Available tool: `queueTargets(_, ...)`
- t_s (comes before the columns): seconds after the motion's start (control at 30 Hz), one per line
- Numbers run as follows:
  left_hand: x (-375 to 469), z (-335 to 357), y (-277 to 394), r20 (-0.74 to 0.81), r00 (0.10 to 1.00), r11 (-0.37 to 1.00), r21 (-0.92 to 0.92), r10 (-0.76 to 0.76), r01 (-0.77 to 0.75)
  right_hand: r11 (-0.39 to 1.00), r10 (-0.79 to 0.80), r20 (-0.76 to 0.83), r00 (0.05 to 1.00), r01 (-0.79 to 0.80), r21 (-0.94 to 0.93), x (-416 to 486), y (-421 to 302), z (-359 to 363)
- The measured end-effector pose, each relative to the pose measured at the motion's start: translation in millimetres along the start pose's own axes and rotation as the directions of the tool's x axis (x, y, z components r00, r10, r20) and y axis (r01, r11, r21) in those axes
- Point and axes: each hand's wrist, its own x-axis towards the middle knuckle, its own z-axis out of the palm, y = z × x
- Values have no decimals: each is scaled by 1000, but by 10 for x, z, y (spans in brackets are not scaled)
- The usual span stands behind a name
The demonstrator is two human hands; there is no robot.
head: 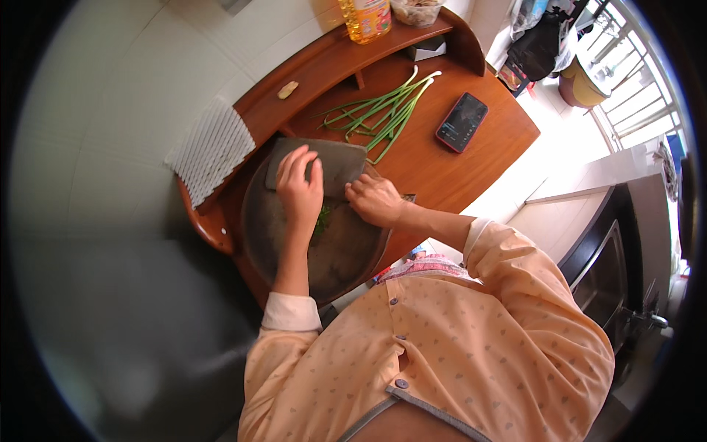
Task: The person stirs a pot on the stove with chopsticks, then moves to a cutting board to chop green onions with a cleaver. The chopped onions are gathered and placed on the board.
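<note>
A broad, dark cleaver (342, 160) is held with one face turned up over the far part of a round wooden chopping board (342, 259). My right hand (375, 199) is closed around its handle end, fingers curled, hiding most of the handle. Over the left part of the blade is my left hand (301, 179), thumb and fingers apart and nothing visible between them; whether the fingertips touch the metal I cannot tell. A small heap of chopped green leaves (322, 220) lies on the board beside my left wrist, partly hidden by it.
Whole scallions (386, 113) lie behind the board on the wooden table (475, 166), near a phone (463, 121). A raised shelf (320, 66) bears a ginger piece (288, 90), an oil bottle (365, 22) and a plastic tub (417, 12). A white ridged rack or mat (212, 152) leans at left.
</note>
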Motion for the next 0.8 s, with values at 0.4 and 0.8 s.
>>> queueTargets(0.4, 938, 2403, 154, 613, 755, 929, 371, -235, -12, 965, 125, -337, 933, -35, 259, -741, 274, -555)
queueTargets(0.8, 1601, 2364, 179, 511, 852, 989, 31, 111, -148, 649, 697, -172, 696, -511, 563, -1740, 705, -672)
